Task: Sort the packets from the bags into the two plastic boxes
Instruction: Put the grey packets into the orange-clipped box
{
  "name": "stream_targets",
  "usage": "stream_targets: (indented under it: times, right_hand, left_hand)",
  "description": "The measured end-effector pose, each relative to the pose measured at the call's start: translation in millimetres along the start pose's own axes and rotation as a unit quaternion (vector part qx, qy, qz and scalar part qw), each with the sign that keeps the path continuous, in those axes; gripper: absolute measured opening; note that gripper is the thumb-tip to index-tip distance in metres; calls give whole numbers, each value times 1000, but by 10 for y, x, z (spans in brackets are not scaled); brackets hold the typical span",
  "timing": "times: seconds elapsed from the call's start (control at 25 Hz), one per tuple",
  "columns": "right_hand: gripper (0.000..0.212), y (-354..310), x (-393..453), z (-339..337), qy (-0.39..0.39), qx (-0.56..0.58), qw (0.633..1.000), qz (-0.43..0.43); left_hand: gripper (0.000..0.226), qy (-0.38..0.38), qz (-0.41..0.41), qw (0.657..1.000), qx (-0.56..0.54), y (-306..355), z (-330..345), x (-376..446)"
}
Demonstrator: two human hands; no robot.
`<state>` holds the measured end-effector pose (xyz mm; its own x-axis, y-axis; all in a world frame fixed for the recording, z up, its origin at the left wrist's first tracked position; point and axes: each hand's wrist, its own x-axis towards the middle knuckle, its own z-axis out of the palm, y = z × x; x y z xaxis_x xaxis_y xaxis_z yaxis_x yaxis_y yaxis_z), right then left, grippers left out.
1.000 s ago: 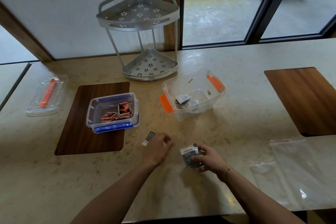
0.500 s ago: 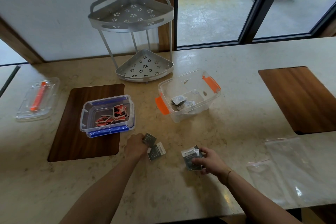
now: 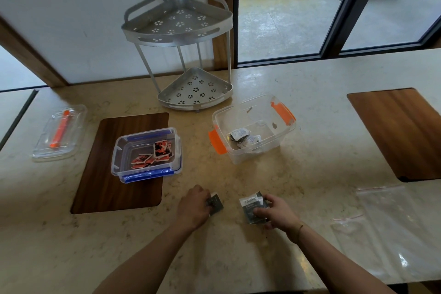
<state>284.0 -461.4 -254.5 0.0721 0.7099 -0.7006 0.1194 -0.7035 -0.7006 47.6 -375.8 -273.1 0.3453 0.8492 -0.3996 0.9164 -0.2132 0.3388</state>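
Far left lay a clear lid [image 3: 59, 133] with an orange strip. The blue-latched box [image 3: 146, 154] sat on a wooden inlay [image 3: 102, 174], red packets [image 3: 154, 156] inside. Nearer me, the left hand [image 3: 193, 207] curled over a couple of dark packets [image 3: 215, 202] on the counter [image 3: 238, 258] — the right hand [image 3: 274, 212] gripped a small stack of grey packets [image 3: 250, 207]. Behind stood the orange-latched box [image 3: 253, 129], grey sachets [image 3: 242, 137] inside. Two clear bags [image 3: 393, 229] lay flat, far right.

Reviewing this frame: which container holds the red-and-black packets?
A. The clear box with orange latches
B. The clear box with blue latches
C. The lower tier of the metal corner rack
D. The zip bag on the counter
B: the red-and-black packets lie inside the blue-latched box, which sits on the dark wooden board.
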Motion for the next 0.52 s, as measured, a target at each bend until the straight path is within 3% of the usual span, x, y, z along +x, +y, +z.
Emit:
stream_targets:
  times: [0.12,0.32,0.4,0.52]
  right_hand:
    - [42,11,-19,-12,0,0,1000,-3]
    - [43,60,-83,-22,5,29,1000,-2]
    - [41,79,-117,-4,11,43,999,-3]
    - [42,81,-159,64,17,63,998,-9]
  left_hand:
    - [20,-18,-34,999,-24,59,-40,-6]
    - [39,-89,-114,968,-203,92,-146,-64]
    - [36,-100,-143,940,-294,176,-191,-122]
    - [34,-136,-179,853,-472,396,-235,-261]
